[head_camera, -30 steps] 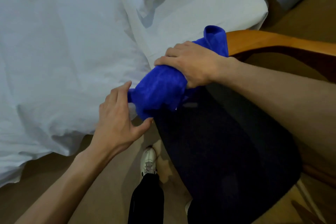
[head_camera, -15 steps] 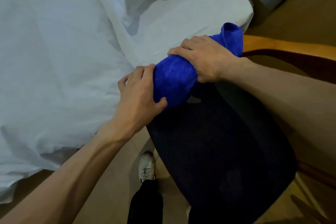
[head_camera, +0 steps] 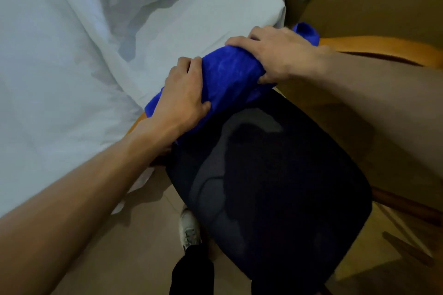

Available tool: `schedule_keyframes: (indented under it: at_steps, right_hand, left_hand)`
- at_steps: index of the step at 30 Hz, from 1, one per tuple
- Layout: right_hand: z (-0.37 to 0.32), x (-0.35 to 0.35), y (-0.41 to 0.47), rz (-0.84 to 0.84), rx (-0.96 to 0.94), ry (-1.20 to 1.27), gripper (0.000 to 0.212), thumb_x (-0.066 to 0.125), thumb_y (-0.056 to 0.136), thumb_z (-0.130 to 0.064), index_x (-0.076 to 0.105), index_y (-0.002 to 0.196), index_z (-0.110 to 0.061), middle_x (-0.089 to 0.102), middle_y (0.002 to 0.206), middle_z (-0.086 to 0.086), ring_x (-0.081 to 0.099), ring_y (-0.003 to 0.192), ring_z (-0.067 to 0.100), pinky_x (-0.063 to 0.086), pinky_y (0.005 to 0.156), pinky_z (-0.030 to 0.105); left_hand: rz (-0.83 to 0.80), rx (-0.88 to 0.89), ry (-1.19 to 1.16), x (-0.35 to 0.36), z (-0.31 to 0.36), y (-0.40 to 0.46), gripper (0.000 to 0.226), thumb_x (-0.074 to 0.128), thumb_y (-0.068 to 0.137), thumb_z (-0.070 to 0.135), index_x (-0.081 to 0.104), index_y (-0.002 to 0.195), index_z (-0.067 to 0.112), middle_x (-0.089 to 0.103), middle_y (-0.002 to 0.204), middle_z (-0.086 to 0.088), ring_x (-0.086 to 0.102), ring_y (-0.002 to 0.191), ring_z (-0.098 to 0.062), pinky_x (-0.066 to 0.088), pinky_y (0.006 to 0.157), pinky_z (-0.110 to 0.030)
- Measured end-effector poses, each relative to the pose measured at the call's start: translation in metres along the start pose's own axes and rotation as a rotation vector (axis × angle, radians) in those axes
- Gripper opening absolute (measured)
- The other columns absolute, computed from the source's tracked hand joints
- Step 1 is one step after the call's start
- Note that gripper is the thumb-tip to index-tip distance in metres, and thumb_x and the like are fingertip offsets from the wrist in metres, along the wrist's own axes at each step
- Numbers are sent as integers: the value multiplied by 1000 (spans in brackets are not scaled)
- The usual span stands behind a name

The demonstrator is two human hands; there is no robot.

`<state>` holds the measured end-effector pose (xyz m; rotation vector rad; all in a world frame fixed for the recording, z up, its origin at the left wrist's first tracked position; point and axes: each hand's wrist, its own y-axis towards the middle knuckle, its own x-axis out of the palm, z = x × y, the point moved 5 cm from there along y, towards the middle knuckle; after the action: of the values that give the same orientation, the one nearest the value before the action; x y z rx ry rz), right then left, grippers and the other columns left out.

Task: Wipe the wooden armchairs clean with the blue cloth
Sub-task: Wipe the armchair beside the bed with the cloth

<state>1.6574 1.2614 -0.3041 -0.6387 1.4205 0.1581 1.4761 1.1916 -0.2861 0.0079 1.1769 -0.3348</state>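
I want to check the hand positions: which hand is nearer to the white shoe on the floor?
Left. The left hand grips the blue cloth at its near end, above the white shoe. The right hand grips the cloth's far end, farther up and to the right.

no readable text anywhere — no labels, brands, numbers or signs show.

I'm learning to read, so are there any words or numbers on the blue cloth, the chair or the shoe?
None can be read.
The blue cloth, the wooden armchair, its dark seat and the white bedsheet show no text.
The white shoe has dark marks too small and blurred to read.
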Motion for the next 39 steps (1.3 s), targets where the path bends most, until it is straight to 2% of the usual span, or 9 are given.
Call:
schedule_keyframes:
  at_steps: [6,10,13,17,24,29,32,36,39]
  right_hand:
    - [68,11,-47,-4,223,-5,94,77,76,-16,18,145,-40,50,126,14,50,113,37,41,97,54]
    - [100,12,-74,29,296,-50,69,72,82,-21,35,140,-29,54,121,14,53,111,35,41,96,50]
    - [119,11,-90,6,365,-67,61,74,81,-28,42,134,-23,55,120,13,53,112,34,40,96,49]
    - [142,8,-119,10,433,-21,66,77,78,-36,43,133,-22,56,121,13,51,115,35,38,100,50]
    - [172,18,-189,97,571,235,75,80,74,-35,37,135,-30,54,122,10,49,118,33,35,102,51]
    - [177,38,-245,200,776,465,86,83,73,-29,30,142,-32,54,123,7,50,118,30,36,100,46]
    - [173,53,-276,259,879,568,83,82,75,-28,30,140,-31,56,118,5,53,113,28,37,97,43]
    - [164,76,-311,323,996,656,78,81,76,-22,32,137,-29,55,99,-3,54,90,19,46,87,41]
    - [158,96,-332,339,1051,676,73,81,76,-23,34,132,-27,56,96,-3,54,84,18,52,78,41]
  left_hand:
    - [-76,138,95,16,45,54,74,76,74,21,37,135,4,41,132,-19,45,117,-37,37,102,-46]
    - [-78,260,224,32,82,81,69,72,81,26,36,135,4,45,130,-21,46,113,-39,37,97,-46]
    - [-106,305,308,44,117,102,60,67,87,26,36,134,4,46,130,-21,47,112,-39,37,95,-47]
    - [-150,360,313,58,167,119,51,63,89,16,38,131,3,47,129,-22,48,112,-40,40,96,-49]
    - [-138,460,303,77,242,119,50,61,85,9,38,128,-1,46,128,-23,47,114,-42,40,98,-52]
    - [-112,590,346,87,295,106,61,62,79,7,35,133,-3,44,128,-23,46,111,-43,37,95,-53]
    - [-117,649,399,90,318,100,63,64,77,12,35,132,-1,43,128,-21,45,111,-43,37,91,-53]
    - [-122,720,417,97,342,89,66,65,76,16,35,133,4,42,129,-17,42,114,-40,32,97,-51]
    - [-116,808,515,107,364,77,66,63,73,17,37,132,5,43,126,-16,43,112,-39,31,97,-49]
